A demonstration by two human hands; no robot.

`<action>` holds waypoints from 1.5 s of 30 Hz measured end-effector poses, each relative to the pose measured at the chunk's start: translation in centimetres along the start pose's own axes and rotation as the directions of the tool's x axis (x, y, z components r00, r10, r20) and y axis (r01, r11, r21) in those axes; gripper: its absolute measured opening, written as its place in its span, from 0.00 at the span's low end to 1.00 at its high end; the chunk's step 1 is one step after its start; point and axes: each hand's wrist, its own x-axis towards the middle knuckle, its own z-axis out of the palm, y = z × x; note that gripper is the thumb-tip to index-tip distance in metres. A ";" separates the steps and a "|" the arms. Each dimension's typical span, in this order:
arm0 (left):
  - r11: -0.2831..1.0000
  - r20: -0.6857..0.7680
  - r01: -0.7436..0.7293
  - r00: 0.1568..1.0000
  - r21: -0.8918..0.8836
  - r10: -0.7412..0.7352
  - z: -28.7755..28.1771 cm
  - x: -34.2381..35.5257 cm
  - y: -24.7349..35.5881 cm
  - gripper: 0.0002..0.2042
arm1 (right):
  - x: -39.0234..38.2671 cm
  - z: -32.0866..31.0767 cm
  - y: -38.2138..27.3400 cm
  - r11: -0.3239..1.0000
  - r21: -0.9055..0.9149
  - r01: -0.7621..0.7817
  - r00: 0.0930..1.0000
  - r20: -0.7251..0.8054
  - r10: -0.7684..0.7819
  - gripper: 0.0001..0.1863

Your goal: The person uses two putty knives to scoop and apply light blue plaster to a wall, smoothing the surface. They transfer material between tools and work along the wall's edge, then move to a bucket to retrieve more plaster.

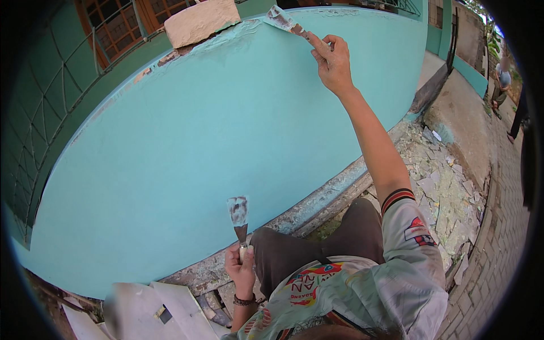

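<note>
Your right hand [332, 59] is stretched high up, with your arm long and straight. Its fingers are closed on the handle of a scraper [283, 21], and your pointing finger lies along the tool. The flat blade is smeared with pale paste and sits flat on the top edge of the turquoise wall [226, 130], right where the paint is chipped and rough.

Your left hand [241, 267] is down low, near your knee. It is wrapped in a fist around the handle of a second scraper [238, 218]. That blade points straight up and has white and dark smudges on it. It is held in front of the bottom part of the wall; you cannot tell if it touches it. You wear a dark wristband [245, 301] on that wrist.

A pale stone block [201, 21] rests on top of the wall, just left of the high scraper. Behind the wall is a green metal railing [51, 102]. At the foot of the wall runs a worn grey ledge [317, 198]. To your right, lots of peeled paint flakes [447, 192] lie on the ground. Some white boards [153, 309] lie near your left hand. Far off on the right, another person [501, 79] stands on the brick path [498, 249].
</note>
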 end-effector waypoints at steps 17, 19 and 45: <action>1.000 0.045 0.028 0.999 -0.007 -0.028 1.9 0.6 0.1 0.08 | 9.6 -9.8 0.2 0.996 0.079 -0.044 0.828 0.560 -0.008 0.21; 0.998 0.058 0.038 0.998 -0.040 -0.036 2.8 0.8 0.1 0.08 | 12.3 -9.5 0.1 0.984 0.146 0.102 0.801 0.575 -0.169 0.20; 0.998 0.001 0.034 0.999 -0.062 -0.034 3.8 0.1 0.2 0.10 | 11.0 -3.8 5.7 0.990 0.011 0.138 0.960 0.245 -0.136 0.19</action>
